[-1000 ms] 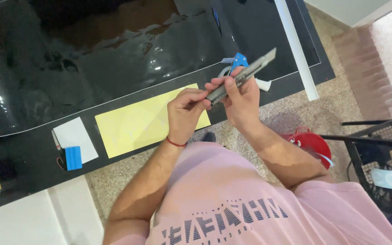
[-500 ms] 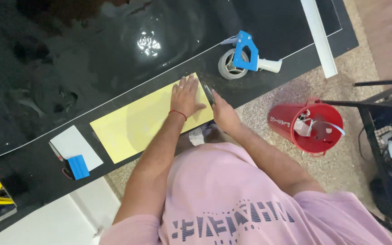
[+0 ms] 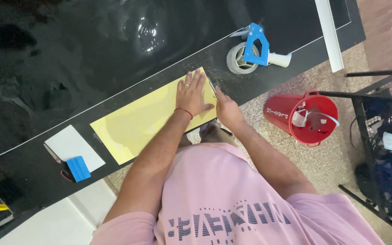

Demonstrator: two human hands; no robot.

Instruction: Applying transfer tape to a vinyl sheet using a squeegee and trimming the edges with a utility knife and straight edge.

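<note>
I am pressing my left hand point(image 3: 192, 96) flat, fingers spread, on the right end of the yellow sheet point(image 3: 146, 119), which is lying on the black table point(image 3: 32, 177) near its front edge. My right hand point(image 3: 227, 108) is closing round a slim knife point(image 3: 212, 87), its tip resting at the sheet's right edge; how tightly I am gripping I cannot tell. To cut cleanly, I judge I should be keeping the left palm heavy and its fingers clear of the blade line, drawing the knife in one steady pull. On the floor, the red bucket point(image 3: 306, 119) is holding scraps of pale film or tape. A tape dispenser point(image 3: 250, 51) is sitting just beyond the sheet.
</note>
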